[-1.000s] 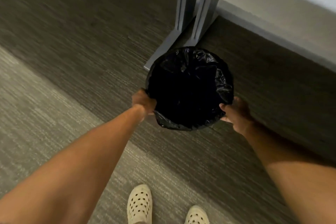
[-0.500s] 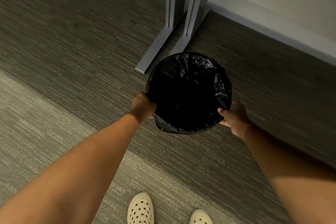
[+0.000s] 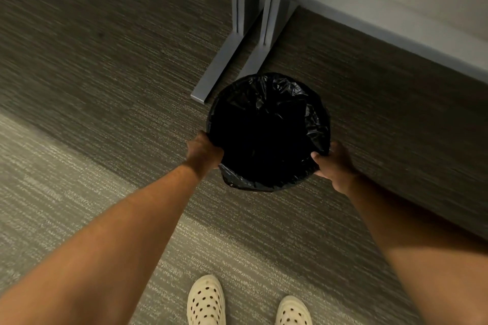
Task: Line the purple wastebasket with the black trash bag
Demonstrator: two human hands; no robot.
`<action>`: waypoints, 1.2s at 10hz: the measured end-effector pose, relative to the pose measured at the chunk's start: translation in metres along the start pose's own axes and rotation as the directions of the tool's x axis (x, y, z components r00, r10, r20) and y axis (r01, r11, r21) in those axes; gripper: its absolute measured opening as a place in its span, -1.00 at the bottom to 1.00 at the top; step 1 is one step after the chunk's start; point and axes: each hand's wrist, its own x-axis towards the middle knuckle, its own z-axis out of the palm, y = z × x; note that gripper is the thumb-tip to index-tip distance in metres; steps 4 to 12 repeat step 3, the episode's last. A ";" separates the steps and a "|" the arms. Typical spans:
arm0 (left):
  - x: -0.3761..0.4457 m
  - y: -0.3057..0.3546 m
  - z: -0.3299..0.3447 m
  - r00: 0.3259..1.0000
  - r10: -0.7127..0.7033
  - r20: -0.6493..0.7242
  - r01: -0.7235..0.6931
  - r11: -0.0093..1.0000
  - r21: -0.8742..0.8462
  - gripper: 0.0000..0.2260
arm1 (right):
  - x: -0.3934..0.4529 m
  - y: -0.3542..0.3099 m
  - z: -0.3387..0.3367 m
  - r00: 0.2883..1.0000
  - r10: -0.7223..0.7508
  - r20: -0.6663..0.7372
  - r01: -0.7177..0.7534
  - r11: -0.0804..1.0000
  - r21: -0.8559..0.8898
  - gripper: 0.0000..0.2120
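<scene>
Black bag over the bin rim

Cream perforated shoes (image 3: 206, 301) stand on the carpet (image 3: 79, 192) at the near edge. Beyond them, the left hand (image 3: 203, 152) and right hand (image 3: 334, 163) grip opposite sides of the wastebasket, fingers closed on the black trash bag (image 3: 290, 92) that hides it entirely. Behind stand grey desk legs (image 3: 237, 34).

Bare forearms, no sleeves; cream perforated clogs (image 3: 206, 299) on both feet.
</scene>
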 end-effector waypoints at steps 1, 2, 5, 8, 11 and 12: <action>-0.008 -0.001 -0.001 0.999 0.034 -0.024 -0.034 0.999 -0.002 -0.59 | -0.007 -0.001 -0.003 0.996 -0.089 -0.015 0.085 0.982 -0.167 -0.64; -0.018 -0.006 -0.001 0.978 0.198 -0.065 -0.190 0.975 0.112 -0.47 | -0.018 -0.001 -0.007 0.974 -0.224 -0.037 0.196 0.911 -0.363 -0.53; -0.035 -0.002 -0.006 0.914 0.396 -0.088 -0.359 0.890 0.280 -0.32 | -0.028 -0.003 -0.011 0.926 -0.378 -0.004 0.321 0.792 -0.519 -0.33; -0.035 -0.002 -0.006 0.914 0.396 -0.088 -0.359 0.890 0.280 -0.32 | -0.028 -0.003 -0.011 0.926 -0.378 -0.004 0.321 0.792 -0.519 -0.33; -0.035 -0.002 -0.006 0.914 0.396 -0.088 -0.359 0.890 0.280 -0.32 | -0.028 -0.003 -0.011 0.926 -0.378 -0.004 0.321 0.792 -0.519 -0.33; -0.035 -0.002 -0.006 0.914 0.396 -0.088 -0.359 0.890 0.280 -0.32 | -0.028 -0.003 -0.011 0.926 -0.378 -0.004 0.321 0.792 -0.519 -0.33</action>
